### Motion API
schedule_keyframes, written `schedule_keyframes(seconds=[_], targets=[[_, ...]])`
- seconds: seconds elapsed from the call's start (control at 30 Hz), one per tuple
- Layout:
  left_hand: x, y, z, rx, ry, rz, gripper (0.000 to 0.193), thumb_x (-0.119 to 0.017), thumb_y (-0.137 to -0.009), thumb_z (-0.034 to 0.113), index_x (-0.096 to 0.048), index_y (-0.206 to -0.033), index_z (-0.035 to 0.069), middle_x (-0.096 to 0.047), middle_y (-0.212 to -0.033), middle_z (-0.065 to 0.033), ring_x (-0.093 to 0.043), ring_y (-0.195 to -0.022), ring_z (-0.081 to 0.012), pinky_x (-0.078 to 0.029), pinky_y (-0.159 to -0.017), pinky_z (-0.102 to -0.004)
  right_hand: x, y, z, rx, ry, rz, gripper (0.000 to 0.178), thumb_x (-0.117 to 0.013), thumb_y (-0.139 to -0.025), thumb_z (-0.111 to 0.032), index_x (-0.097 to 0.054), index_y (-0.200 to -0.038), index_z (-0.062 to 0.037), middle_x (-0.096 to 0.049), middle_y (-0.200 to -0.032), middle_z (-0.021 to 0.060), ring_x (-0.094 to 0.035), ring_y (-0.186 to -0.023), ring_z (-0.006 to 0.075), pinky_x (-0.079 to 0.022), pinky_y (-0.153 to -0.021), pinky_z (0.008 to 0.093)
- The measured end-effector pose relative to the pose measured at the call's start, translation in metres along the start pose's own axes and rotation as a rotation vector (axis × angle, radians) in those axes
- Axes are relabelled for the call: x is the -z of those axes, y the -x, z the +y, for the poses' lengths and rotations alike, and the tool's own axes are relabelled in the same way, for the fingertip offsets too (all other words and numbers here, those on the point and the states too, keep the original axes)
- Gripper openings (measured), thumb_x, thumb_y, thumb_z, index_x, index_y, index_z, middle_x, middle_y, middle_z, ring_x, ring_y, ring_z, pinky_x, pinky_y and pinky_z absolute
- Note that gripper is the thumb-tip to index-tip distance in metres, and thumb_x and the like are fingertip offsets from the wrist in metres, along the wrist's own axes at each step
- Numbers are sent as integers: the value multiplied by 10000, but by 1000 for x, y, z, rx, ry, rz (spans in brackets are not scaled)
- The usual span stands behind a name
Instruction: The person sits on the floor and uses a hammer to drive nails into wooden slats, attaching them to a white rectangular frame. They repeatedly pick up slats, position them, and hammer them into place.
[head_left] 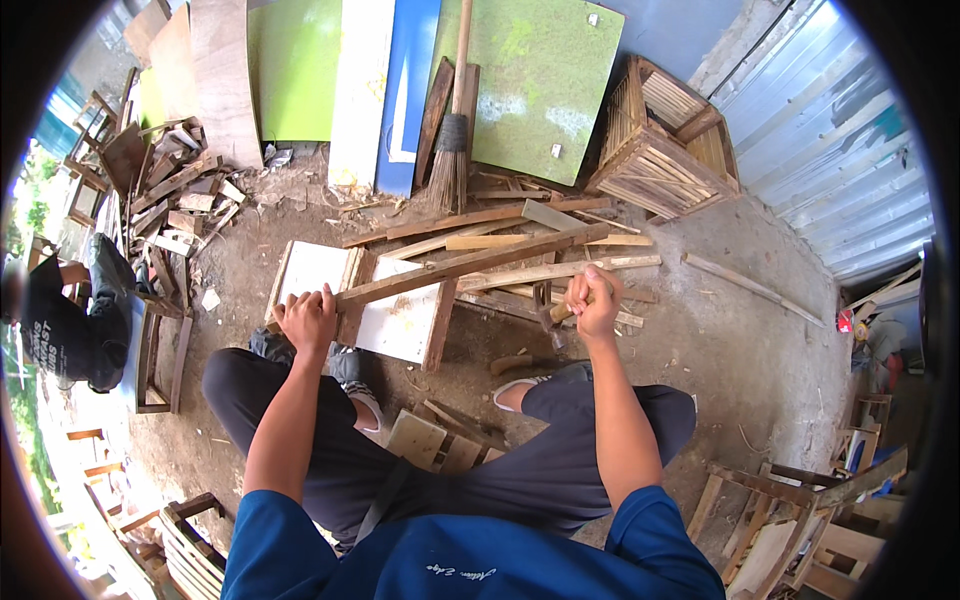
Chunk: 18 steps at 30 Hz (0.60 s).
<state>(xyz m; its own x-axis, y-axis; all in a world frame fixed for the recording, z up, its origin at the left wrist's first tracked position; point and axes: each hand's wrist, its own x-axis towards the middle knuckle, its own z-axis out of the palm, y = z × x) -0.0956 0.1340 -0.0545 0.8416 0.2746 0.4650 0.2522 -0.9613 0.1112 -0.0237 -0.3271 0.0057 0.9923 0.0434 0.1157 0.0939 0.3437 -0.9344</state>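
Note:
My left hand [307, 318] is closed over the near left end of a long wooden plank [440, 270], which slants up to the right. Under that end lies a low wooden frame with white panels [405, 335]. In a fist, my right hand [595, 302] grips a hammer [546, 308] by its handle, with the head pointing left and down, right of the white panels. The hammer appears apart from the plank.
More loose wood strips [560, 272] lie beyond the plank. A straw broom [449, 165] leans on a green board [540, 90]. A slatted wooden crate [665, 145] stands far right. Scrap wood [175, 190] is heaped at the left, near another person [75, 310].

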Motion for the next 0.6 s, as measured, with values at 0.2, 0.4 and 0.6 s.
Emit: schedule_keyframes(seconds=[0.2, 0.4, 0.6], targets=[[4, -4, 0, -68, -15, 37, 389, -676, -942, 355, -725, -650, 103, -684, -706, -28, -620, -809, -237, -383, -888, -425, 1, -4, -26, 39, -84, -89, 386, -507, -989, -157, -403, -631, -57, -351, -498, 34, -333, -432, 122, -276, -423, 286], [2, -6, 3, -128, 19, 93, 329, -740, -872, 345, -715, -638, 116, -652, -680, -9, -608, -793, -218, -386, -880, -419, -16, -9, -67, -23, -100, -304, 379, -512, -965, -173, -402, -620, -62, -343, -488, 23, -337, -445, 110, -273, -424, 283], [0, -6, 8, -231, 98, 62, 293, -755, -863, 332, -693, -663, 128, -606, -710, -4, -581, -826, -210, -370, -894, -416, -60, -6, -74, -148, -91, -473, 415, -502, -1000, -251, -439, -642, -51, -396, -512, 31, -335, -421, 99, -299, -422, 277]])
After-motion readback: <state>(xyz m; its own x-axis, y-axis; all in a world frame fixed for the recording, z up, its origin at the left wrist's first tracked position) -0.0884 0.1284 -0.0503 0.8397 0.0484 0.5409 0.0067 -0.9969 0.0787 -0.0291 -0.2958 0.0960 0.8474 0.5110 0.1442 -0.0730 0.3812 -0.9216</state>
